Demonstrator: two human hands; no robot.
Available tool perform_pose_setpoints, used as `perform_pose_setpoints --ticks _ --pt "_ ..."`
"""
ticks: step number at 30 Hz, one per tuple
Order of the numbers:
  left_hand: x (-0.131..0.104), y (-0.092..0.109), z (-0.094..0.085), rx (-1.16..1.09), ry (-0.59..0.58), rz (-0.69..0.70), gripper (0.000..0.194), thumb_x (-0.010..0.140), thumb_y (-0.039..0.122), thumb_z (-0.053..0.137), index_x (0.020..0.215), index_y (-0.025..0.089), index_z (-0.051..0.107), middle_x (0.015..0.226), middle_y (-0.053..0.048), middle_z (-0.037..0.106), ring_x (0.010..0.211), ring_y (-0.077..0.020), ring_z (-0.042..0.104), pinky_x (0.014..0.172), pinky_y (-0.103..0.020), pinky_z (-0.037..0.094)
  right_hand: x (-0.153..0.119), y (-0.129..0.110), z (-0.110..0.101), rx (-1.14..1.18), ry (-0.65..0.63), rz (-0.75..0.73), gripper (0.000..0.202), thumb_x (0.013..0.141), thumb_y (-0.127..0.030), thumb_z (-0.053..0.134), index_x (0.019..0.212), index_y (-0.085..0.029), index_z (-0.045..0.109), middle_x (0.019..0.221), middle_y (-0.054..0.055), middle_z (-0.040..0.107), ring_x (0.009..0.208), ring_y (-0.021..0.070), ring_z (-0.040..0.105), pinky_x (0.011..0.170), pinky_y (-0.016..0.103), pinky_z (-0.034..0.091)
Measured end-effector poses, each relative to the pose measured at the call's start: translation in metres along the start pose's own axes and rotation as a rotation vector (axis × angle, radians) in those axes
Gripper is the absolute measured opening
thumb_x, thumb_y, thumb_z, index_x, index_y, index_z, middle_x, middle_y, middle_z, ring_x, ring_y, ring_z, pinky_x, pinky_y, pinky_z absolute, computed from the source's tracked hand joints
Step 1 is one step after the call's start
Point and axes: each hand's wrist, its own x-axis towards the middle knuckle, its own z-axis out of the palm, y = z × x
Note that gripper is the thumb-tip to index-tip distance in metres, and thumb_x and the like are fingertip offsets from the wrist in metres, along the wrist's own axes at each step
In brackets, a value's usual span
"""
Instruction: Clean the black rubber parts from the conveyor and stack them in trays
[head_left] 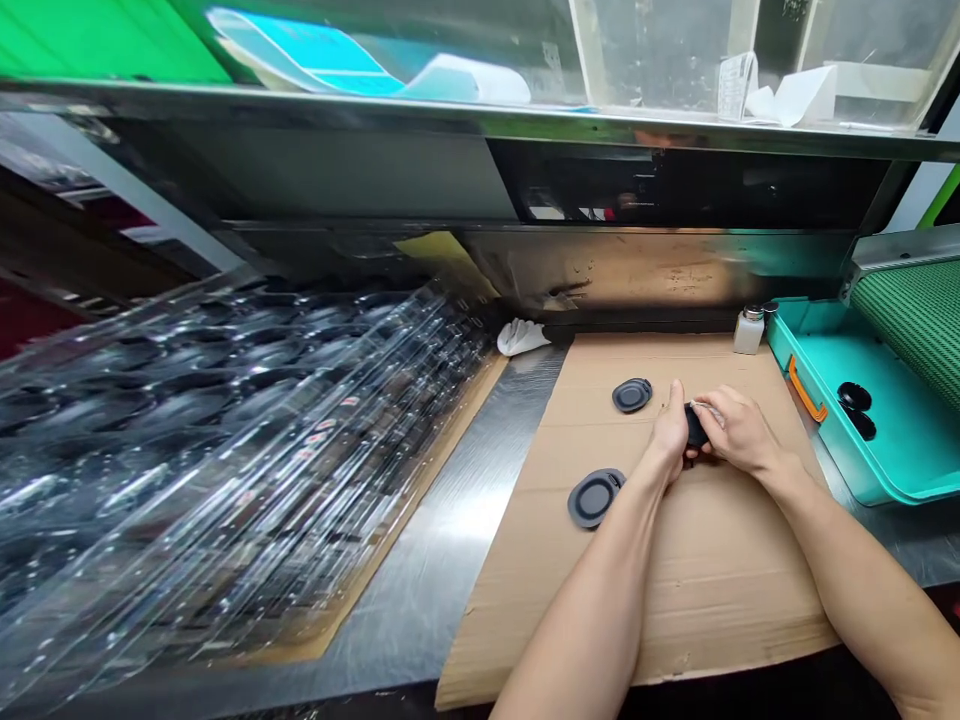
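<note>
Both hands meet over the cardboard sheet around a small black rounded part. My left hand grips it from the left with the thumb pointing up. My right hand has its fingers closed on the part's right side, and a small pale bit shows at the fingertips, too small to name. Much of the part is hidden by the fingers. Two dark grey oval parts with a ringed middle lie to the left on the cardboard: a farther one and a nearer one beside my left forearm.
Stacked clear plastic trays cover the left side. A teal bin holding black round pieces stands right, below a green conveyor belt. A small bottle and a crumpled white cloth sit behind. A metal shelf edge crosses above.
</note>
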Motion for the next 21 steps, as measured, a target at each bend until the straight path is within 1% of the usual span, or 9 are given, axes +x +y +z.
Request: perform_pose_setpoints --ticks 3,7,13,16,19,21 --pt "0.0013 -0.0069 0.0001 0.130 0.032 0.014 0.073 0.088 0.082 0.039 0.069 0.017 0.066 0.039 -0.005 0.054 0.026 -0.0129 0.043 0.030 -0.023 0.020 -0.0028 0.0040 0.0014 -0.130 -0.041 -0.012 0.025 0.102 -0.024 0.044 0.100 -0.019 0.068 0.098 0.010 0.068 0.093 0.0228 0.061 0.082 0.033 0.047" --pt "0.0031 -0.0102 -0.0023 0.176 0.047 0.040 0.075 0.088 0.082 0.037 0.074 0.017 0.072 0.037 -0.005 0.053 0.026 -0.0158 0.045 0.030 -0.025 0.025 -0.0036 0.0044 -0.0007 -0.241 -0.096 0.024 0.022 0.100 -0.021 0.047 0.090 -0.020 0.067 0.090 0.008 0.066 0.088 0.0220 0.059 0.079 0.032 0.045" --pt "-0.0029 -0.0089 0.0010 0.070 0.027 0.076 0.062 0.090 0.071 0.049 0.079 0.016 0.075 0.037 -0.004 0.053 0.027 -0.0160 0.046 0.031 -0.026 0.025 -0.0016 0.0026 -0.0002 -0.223 -0.079 -0.001 0.021 0.097 -0.018 0.048 0.087 -0.021 0.066 0.088 0.007 0.065 0.087 0.0212 0.058 0.078 0.031 0.043" --pt "-0.0038 -0.0097 0.0021 0.084 0.027 0.077 0.063 0.090 0.072 0.049 0.079 0.016 0.076 0.036 -0.003 0.052 0.026 -0.0155 0.044 0.031 -0.026 0.025 -0.0018 0.0040 -0.0001 -0.221 -0.079 0.025 0.020 0.096 -0.018 0.049 0.083 -0.021 0.065 0.085 0.006 0.065 0.084 0.0208 0.058 0.076 0.031 0.043" --pt "-0.0020 -0.0113 0.0023 0.133 0.036 0.104 0.064 0.091 0.073 0.047 0.080 0.017 0.077 0.036 -0.003 0.052 0.027 -0.0156 0.044 0.032 -0.027 0.027 -0.0010 0.0046 -0.0002 -0.214 -0.070 0.026 0.021 0.097 -0.020 0.049 0.083 -0.021 0.065 0.085 0.006 0.065 0.083 0.0202 0.058 0.074 0.030 0.042" --pt "-0.0008 -0.0123 0.0029 0.130 0.030 0.080 0.066 0.091 0.073 0.045 0.079 0.017 0.077 0.036 -0.004 0.052 0.028 -0.0162 0.045 0.034 -0.027 0.030 -0.0001 0.0056 -0.0005 -0.189 -0.078 0.024 0.021 0.096 -0.020 0.048 0.084 -0.021 0.065 0.084 0.006 0.066 0.082 0.0197 0.058 0.075 0.030 0.043"
